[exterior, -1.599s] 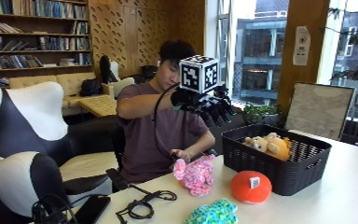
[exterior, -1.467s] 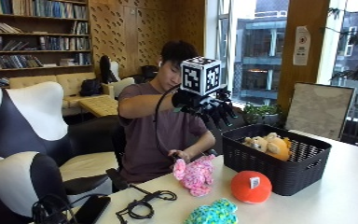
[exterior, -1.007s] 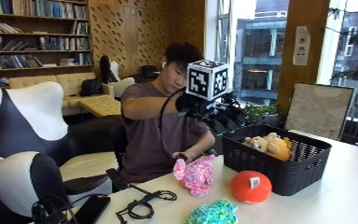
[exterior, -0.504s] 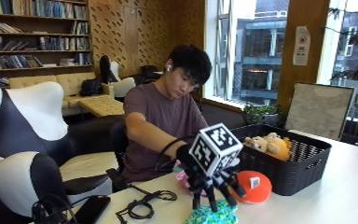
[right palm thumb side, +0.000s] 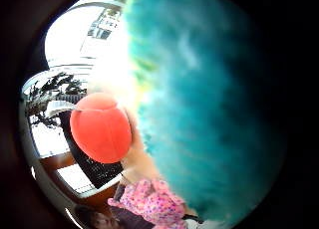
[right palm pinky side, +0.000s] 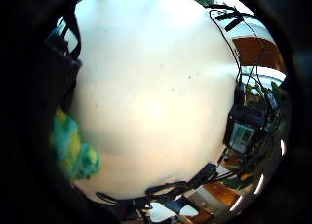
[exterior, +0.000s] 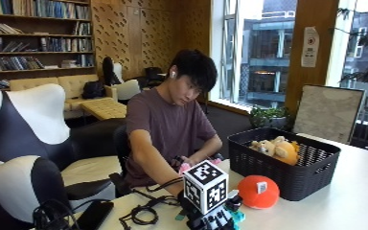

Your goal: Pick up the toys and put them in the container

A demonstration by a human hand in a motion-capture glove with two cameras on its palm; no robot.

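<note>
Hand (exterior: 214, 221) was down over the teal toy (right palm thumb side: 209, 104) on the counter (right palm pinky side: 151, 87), finger state I couldn't tell, and I judged a careless close might nudge the red toy (exterior: 258, 191) away.

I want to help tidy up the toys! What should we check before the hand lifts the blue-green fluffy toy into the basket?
1. Gloved right hand down over the blue-green fluffy toy: ok.
2. Fingers closed round it: cannot tell.
3. Black basket has an open top: ok.
4. Room left beside the yellow plush inside: ok.
5. Orange ball toy sits between hand and basket, lift over it: ok.
6. Pink toy waits on the table: ok.
</note>
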